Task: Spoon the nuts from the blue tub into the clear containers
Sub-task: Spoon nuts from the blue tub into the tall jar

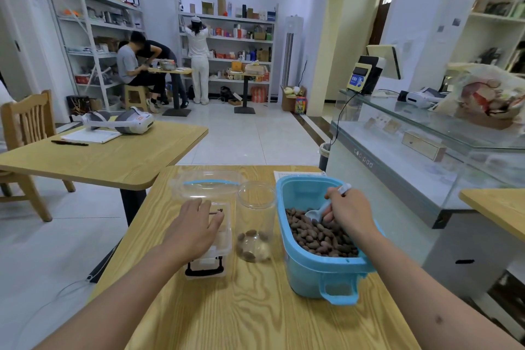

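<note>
Box [211,239] contents mostly hidden under the flat, relaxed left hand [196,224], right hand [348,212] was gripping the scoop [319,212], bowl end just past its fingers in the nuts [321,236], blue tub [318,270] roughly half full, few nuts in the jar [254,221] between the hands.
</note>
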